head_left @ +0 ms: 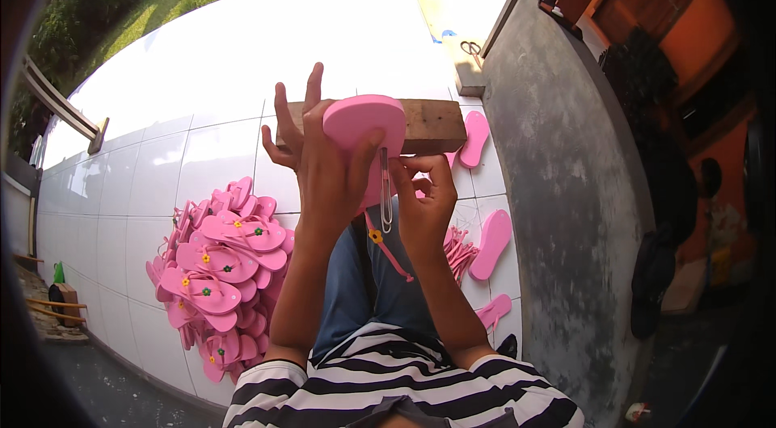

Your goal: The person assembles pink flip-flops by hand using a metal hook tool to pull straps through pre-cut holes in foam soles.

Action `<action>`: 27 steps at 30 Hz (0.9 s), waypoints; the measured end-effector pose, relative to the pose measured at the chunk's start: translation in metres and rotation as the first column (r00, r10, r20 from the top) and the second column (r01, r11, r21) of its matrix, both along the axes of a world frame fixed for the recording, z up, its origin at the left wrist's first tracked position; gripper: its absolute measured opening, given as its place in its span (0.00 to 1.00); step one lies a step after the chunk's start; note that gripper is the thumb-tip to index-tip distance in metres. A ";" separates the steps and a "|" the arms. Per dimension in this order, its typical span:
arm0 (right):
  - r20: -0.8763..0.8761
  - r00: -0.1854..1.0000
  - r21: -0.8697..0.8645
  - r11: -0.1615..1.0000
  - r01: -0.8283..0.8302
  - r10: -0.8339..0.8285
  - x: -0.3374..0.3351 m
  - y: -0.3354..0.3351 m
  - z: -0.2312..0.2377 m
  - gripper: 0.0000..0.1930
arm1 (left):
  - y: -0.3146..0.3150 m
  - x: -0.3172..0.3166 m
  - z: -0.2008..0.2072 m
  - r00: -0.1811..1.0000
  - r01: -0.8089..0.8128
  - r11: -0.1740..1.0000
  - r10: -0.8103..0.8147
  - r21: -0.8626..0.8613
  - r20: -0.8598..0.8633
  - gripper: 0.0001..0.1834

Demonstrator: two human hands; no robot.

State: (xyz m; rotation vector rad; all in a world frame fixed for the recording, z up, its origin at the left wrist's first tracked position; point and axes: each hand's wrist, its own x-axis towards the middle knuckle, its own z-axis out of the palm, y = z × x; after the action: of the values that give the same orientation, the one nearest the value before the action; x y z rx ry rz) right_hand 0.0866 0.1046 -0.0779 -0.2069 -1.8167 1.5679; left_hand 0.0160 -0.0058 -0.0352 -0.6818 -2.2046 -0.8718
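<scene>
My left hand (323,181) is closed around a pink flip-flop sole (365,114), its thumb pressed on the face and some fingers raised. A long metal wire loop (386,206) hangs down from the sole, between my hands. Beside it, my right hand (427,210) is closed in a pinch at the sole's edge. Whatever lies between those fingertips is too small to make out. Below the sole dangles a pink strap (394,258) with a yellow flower (375,236). Behind the sole is a wooden block (434,122), partly covered by it and my left hand.
A large heap of pink flip-flops (218,266) lies on the white tiles at left. Loose pink soles (490,244) and a bundle of pink straps (459,254) lie at right, near a grey wall (558,185). Scissors (470,49) rest on a ledge farther off.
</scene>
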 end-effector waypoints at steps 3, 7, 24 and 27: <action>0.074 0.997 -0.044 0.999 0.030 -0.027 0.001 -0.005 -0.015 0.12 | -0.005 0.002 0.003 0.996 0.086 0.996 -0.088 0.037 0.035 0.33; 0.166 0.980 -0.050 0.993 -0.103 0.110 0.037 -0.015 -0.074 0.22 | -0.019 0.017 -0.032 0.985 0.170 0.980 -0.172 0.103 0.011 0.39; 0.288 0.696 -0.565 0.703 -0.431 0.658 0.147 -0.018 -0.115 0.13 | -0.020 0.054 0.000 0.973 0.225 0.962 -0.211 0.156 -0.097 0.18; 0.234 0.751 -0.521 0.732 -0.439 0.617 0.127 -0.016 -0.108 0.14 | -0.012 0.053 0.003 0.991 0.125 0.988 -0.121 0.090 -0.048 0.18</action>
State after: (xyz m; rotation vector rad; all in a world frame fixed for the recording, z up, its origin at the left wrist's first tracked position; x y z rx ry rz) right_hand 0.2137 0.0886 -0.1856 -0.2205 -1.8955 2.5194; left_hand 0.0690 -0.0174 -0.0325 -0.7910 -2.0875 -1.0068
